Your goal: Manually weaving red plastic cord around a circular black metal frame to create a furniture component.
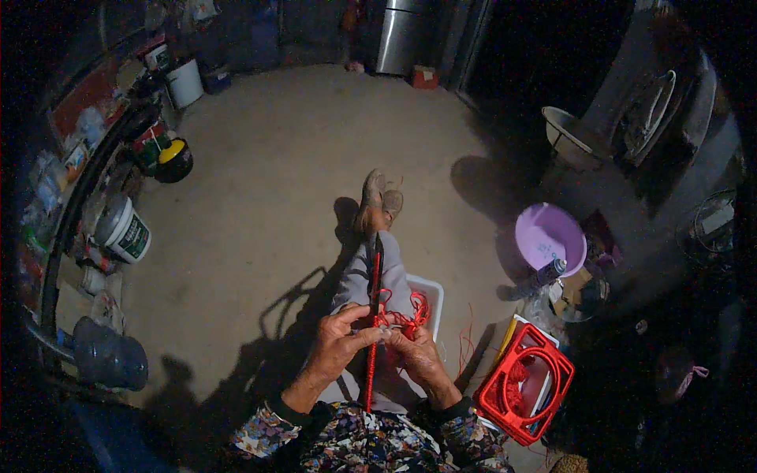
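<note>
A long, narrow, dark strip (pixel 377 272), a rod or strap, stands lengthwise over my lap between my hands. Its lower part is wound closely with red cord (pixel 371 374). My left hand (pixel 344 337) is closed at the strip, thumb and fingers pinching where the winding ends. Close against it, my right hand (pixel 419 356) is closed on the red cord, fingertips almost meeting the left thumb. A loose tangle of red cord (pixel 420 310) hangs beyond the right fingers. Exactly how the cord passes between the fingertips is hidden.
Under my legs' right side sits a white tub (pixel 432 292). To the right are a red plastic basket frame (pixel 524 386), a spray can (pixel 550 273) and a purple basin (pixel 544 232). A white bucket (pixel 124 230) and a large water bottle (pixel 109 355) line the left.
</note>
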`<state>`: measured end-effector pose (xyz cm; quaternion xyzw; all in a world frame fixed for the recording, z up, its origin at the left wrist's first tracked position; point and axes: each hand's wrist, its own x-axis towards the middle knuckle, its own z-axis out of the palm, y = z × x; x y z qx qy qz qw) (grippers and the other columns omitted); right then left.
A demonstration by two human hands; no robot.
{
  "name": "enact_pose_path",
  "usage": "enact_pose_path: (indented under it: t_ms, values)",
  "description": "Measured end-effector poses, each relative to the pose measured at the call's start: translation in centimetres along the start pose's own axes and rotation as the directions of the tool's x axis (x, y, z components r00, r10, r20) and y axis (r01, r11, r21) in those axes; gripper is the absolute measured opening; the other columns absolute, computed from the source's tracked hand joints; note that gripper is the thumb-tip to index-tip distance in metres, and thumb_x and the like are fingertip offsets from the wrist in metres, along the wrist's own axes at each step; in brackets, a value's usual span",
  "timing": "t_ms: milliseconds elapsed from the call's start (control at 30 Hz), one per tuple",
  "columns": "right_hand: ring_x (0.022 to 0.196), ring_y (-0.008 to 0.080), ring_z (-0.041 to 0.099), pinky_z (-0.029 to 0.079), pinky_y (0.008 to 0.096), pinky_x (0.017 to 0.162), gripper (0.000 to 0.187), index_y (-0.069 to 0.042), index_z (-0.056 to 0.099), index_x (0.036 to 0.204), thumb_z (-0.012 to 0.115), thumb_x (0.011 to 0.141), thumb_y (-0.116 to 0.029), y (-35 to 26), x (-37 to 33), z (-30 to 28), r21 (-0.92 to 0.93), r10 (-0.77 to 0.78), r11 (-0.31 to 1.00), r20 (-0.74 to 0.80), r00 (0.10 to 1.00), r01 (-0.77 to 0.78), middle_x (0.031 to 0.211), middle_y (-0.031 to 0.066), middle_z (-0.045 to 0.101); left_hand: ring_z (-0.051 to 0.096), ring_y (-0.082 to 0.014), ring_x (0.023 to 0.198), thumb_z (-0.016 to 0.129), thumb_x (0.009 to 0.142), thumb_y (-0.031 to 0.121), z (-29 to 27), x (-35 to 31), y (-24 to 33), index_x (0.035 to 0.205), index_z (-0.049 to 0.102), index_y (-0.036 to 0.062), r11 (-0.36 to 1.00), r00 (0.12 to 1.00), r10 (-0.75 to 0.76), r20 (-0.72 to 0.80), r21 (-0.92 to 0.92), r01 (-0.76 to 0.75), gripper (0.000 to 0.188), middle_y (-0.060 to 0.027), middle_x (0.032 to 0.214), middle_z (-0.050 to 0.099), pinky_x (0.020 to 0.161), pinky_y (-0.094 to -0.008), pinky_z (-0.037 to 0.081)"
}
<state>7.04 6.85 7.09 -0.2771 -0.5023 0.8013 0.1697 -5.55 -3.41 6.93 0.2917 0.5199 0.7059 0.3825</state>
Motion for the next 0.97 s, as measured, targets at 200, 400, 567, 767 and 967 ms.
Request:
enact_pose_path:
  t_ms: [200,400,567,767,967]
  values:
    - [0.057,0.0047,0.046,0.035,0.0208,0.049,0.019,-0.009,0.06,0.095,0.067,0.085,-0.023,0.9,0.7,-0.8,0.013,0.053,0.999,-0.044,0.998,-0.052,0.071,-0.0059,0.054,0.054,-0.0055,0.083,0.07,0.079,0.013,-0.2,-0.1,-0.4,0.103,0.064,-0.0036,1.0,0.999,-0.028,-0.024,0.001,0.028,0.031,-0.001,0.09,0.059,0.072,-0.021,0.044]
    - [0.058,0.0051,0.045,0.034,0.0216,0.05,0.018,-0.009,0.06,0.093,0.06,0.089,-0.026,-0.8,-1.2,-0.6,0.034,0.143,0.989,-0.003,0.99,-0.143,0.071,-0.0061,0.053,0.055,-0.0057,0.083,0.07,0.079,0.013,0.2,-0.2,0.5,0.107,0.061,-0.005,0.999,0.998,-0.031,-0.045,0.006,0.032,0.034,-0.0006,0.093,0.058,0.072,-0.0209,0.044]
    - [0.061,0.0049,0.046,0.035,0.0217,0.054,0.014,-0.008,0.059,0.089,0.056,0.09,-0.023,-2.7,-4.4,0.7,-0.016,0.139,0.99,0.113,0.984,-0.139,0.072,-0.0062,0.053,0.057,-0.013,0.099,0.07,0.078,0.008,-0.7,-0.2,-0.7,0.122,0.052,-0.0055,0.996,0.996,-0.092,0.006,0.009,0.092,0.05,-0.0046,0.108,0.058,0.086,-0.0266,0.047]
    - [0.067,0.0066,0.045,0.035,0.0226,0.061,0.012,-0.008,0.055,0.087,0.056,0.09,-0.02,-3.1,-7.5,2.9,-0.195,0.182,0.972,0.277,0.943,-0.131,0.072,-0.0051,0.048,0.059,-0.011,0.084,0.07,0.08,0.008,0.0,0.1,-2.0,0.121,0.054,-0.0027,0.997,0.996,0.019,-0.088,-0.078,-0.026,0.046,-0.006,0.101,0.061,0.075,-0.0257,0.05]
    - [0.076,0.0112,0.042,0.038,0.0299,0.066,0.021,-0.01,0.049,0.092,0.062,0.09,-0.026,-1.7,-8.5,5.3,-0.36,-0.073,0.817,0.709,0.702,0.45,0.081,0.0018,0.043,0.06,-0.0133,0.081,0.069,0.082,0.008,0.4,-0.6,0.0,0.126,0.052,-0.0003,0.989,0.993,-0.11,-0.041,-0.104,0.105,0.047,-0.0087,0.099,0.063,0.072,-0.0267,0.053]
